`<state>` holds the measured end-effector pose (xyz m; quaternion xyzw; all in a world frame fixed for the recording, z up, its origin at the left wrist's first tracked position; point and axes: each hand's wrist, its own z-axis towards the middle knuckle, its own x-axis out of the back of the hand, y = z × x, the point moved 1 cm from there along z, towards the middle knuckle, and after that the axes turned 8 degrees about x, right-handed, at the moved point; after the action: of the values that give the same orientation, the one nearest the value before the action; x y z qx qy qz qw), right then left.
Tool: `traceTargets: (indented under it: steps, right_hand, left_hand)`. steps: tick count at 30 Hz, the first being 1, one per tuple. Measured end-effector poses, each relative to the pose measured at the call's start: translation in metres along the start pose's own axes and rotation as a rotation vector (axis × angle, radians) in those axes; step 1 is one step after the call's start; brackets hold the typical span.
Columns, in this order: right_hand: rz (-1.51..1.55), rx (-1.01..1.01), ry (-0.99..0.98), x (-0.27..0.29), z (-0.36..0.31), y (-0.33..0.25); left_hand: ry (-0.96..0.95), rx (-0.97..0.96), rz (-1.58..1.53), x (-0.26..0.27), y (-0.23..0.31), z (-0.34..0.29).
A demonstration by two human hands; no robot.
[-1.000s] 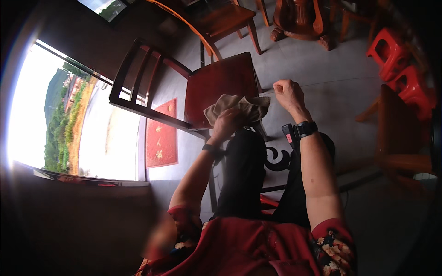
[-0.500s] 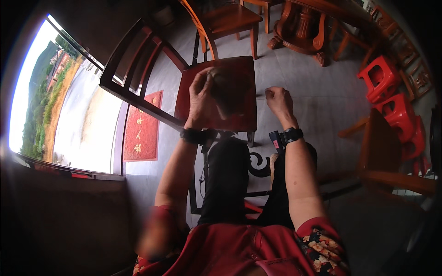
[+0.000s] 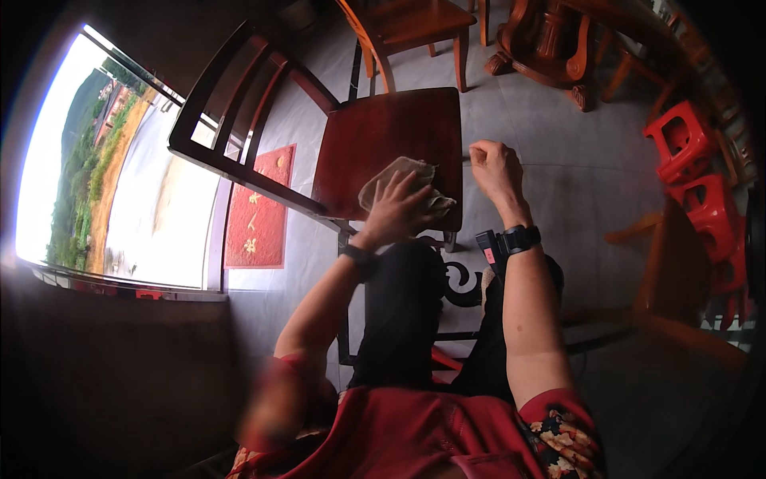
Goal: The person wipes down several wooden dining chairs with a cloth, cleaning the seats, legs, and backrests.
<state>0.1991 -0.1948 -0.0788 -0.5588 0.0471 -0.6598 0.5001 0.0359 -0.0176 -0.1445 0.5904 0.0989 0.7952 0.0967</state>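
nearest, the left hand [image 3: 396,209] lies flat with fingers spread on a crumpled beige cloth [image 3: 399,180], pressing it onto the near edge of the dark red wooden chair seat [image 3: 391,136]. the cloth looks soft, light and limp, likely to bunch and slide on the glossy wood; a palm-down hold over its middle suits it. the right hand [image 3: 495,168], curled into a loose fist holding nothing, hovers just beside the seat's right edge. beyond stand another wooden chair [image 3: 415,24] and red plastic stools [image 3: 690,160].
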Motion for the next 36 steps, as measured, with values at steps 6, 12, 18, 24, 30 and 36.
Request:
traceTargets:
  steps: [6,12,18,24,30,36]
  right_hand:
    - [0.000,-0.009,-0.023,0.006,-0.001,0.001]
    - [0.049,-0.010,-0.042,0.007,0.002,0.004]
    - [0.027,0.000,-0.015,0.009,0.002,0.001]
    - [0.029,0.000,-0.025,0.006,0.000,0.007]
    - [0.005,-0.026,-0.054,0.014,-0.003,0.014]
    - [0.024,0.003,-0.008,0.016,-0.002,0.014]
  left_hand:
    - [-0.089,0.059,0.099,-0.022,-0.016,-0.020]
    - [-0.050,0.649,0.194,-0.013,-0.141,-0.021]
    - [-0.189,0.570,-0.008,-0.033,-0.123,0.067]
    - [-0.206,-0.279,0.197,-0.092,-0.039,0.060]
    - [-0.103,0.112,0.152,-0.021,-0.126,-0.030]
    - [-0.010,0.664,0.106,-0.019,-0.179,0.001]
